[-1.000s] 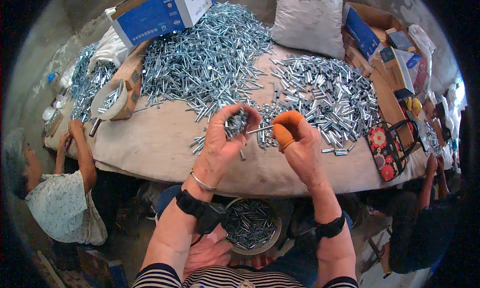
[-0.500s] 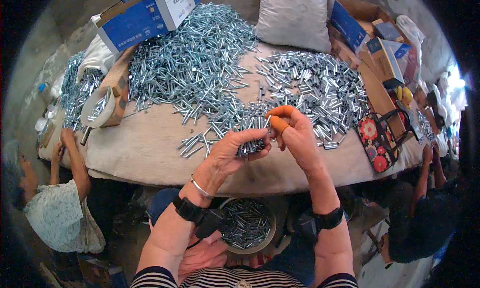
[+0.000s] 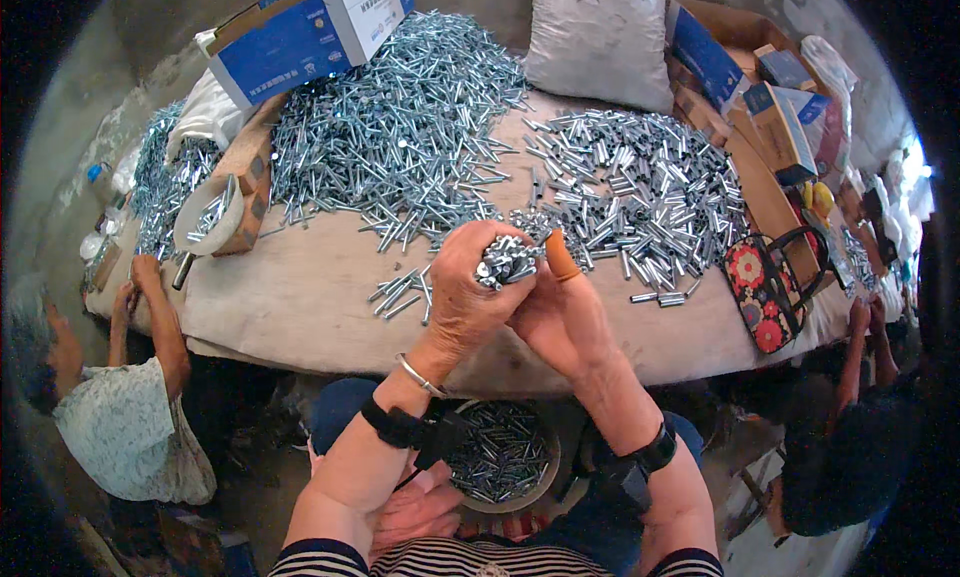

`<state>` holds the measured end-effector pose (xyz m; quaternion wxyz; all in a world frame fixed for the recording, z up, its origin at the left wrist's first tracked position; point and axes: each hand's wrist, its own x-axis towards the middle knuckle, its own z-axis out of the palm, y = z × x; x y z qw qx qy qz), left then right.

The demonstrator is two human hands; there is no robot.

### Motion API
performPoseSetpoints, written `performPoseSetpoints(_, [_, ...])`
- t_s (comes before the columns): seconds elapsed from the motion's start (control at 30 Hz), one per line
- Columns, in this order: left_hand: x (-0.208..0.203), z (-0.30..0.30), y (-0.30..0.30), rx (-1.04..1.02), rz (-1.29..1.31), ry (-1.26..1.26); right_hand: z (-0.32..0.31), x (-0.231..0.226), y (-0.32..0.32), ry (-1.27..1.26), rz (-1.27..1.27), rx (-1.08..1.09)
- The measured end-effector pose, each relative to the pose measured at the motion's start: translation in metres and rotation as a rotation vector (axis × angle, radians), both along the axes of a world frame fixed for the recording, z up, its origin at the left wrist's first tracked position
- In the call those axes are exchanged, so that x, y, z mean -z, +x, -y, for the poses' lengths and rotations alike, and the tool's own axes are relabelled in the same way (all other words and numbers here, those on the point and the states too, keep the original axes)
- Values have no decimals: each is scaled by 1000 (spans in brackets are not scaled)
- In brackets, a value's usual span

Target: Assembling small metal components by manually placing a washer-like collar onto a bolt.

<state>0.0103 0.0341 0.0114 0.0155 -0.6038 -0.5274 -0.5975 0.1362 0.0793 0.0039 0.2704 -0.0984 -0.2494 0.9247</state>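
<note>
My left hand [image 3: 462, 292] is closed around a bundle of thin metal bolts [image 3: 508, 261], their ends bunched upward. My right hand [image 3: 568, 322] presses against the bundle's right side, an orange finger cover [image 3: 560, 257] on its raised thumb. The rest of the right fingers are hidden behind the bundle and left hand. Just beyond the hands lies a small heap of shiny small parts [image 3: 535, 220], too small to name surely. A few loose bolts [image 3: 400, 295] lie left of my left hand.
A large heap of long bolts [image 3: 390, 127] covers the table's back left; a pile of short metal tubes [image 3: 650, 182] lies right. A bucket of metal pieces [image 3: 552, 467] stands below the edge. Around are a blue box [image 3: 280, 57], white sack [image 3: 598, 47], flowered bag [image 3: 760, 292] and two people.
My left hand has turned so the bundle's ends face up. The right hand has gone from pinching at the bundle's far end to cupping its side. The view has shifted slightly.
</note>
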Motion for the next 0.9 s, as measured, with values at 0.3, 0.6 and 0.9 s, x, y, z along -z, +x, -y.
performPoseSetpoints(0.3, [-10, -3, -7, 82, -203, 123, 4, -2, 2, -21, -14, 120])
performPoseSetpoints(0.6, [-9, 2, 3, 106, 157, -134, -4, 1, 6, 658, 496, 331])
performPoseSetpoints(0.9, [8, -6, -5, 168, 527, -389, -9, -25, 18, 1283, 810, 883])
